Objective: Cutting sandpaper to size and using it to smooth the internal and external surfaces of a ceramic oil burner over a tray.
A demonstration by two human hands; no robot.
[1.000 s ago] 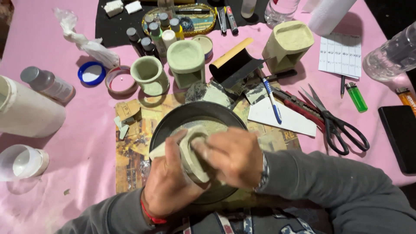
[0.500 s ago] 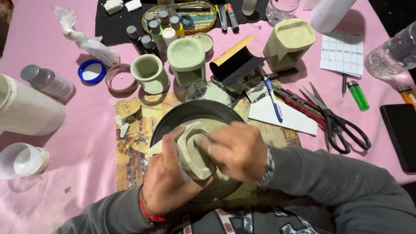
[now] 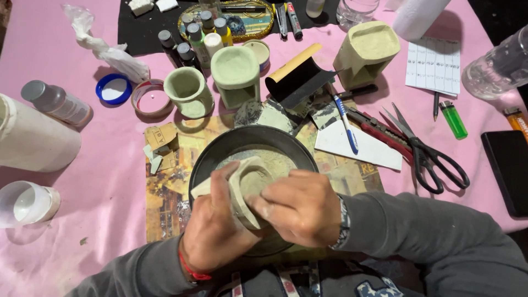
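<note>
Hands first: your left hand (image 3: 217,231) is clamped around the pale cast block (image 3: 242,190), thumb over its rim, while your right hand (image 3: 297,208) presses closed against its side — all of it over the dark round pan (image 3: 220,144). It looks stiff, dusty and chippy, probably fairly heavy, so keep hold by the thick walls, not the thin edge. Beyond, small paint bottles (image 3: 190,34) with grey caps crowd an oval tray; a white gridded sheet (image 3: 434,66) lies far right, near black-handled scissors (image 3: 434,159).

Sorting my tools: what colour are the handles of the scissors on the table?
Black; the scissors lie to the right of the dark pan, clearest in the head view.
</note>
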